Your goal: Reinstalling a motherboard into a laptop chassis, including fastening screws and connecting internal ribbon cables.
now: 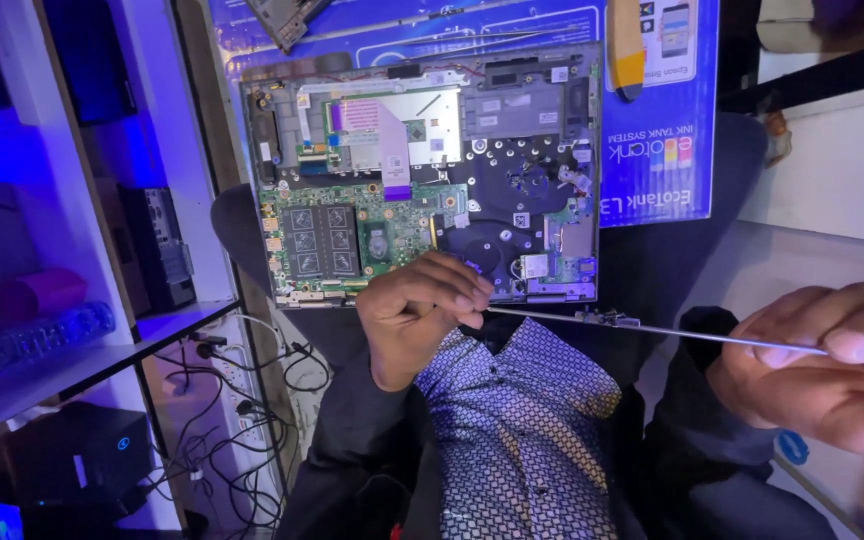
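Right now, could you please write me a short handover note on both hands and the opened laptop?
Left hand: fingers pinched at the tip of the long screwdriver, at the laptop's near edge.
Right hand: gripping the screwdriver's handle end.
Opened laptop: bottom cover off, circuit board, memory and fan exposed, lying on a blue printed box.
Done: cover removed.
Left: cannot tell which screw or part is being worked.

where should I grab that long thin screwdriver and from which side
Grip the long screwdriver at its handle end, where the right hand pinches it, coming from the right. The shaft is thin and slippery, and its tip lies under the left hand at the open laptop edge.
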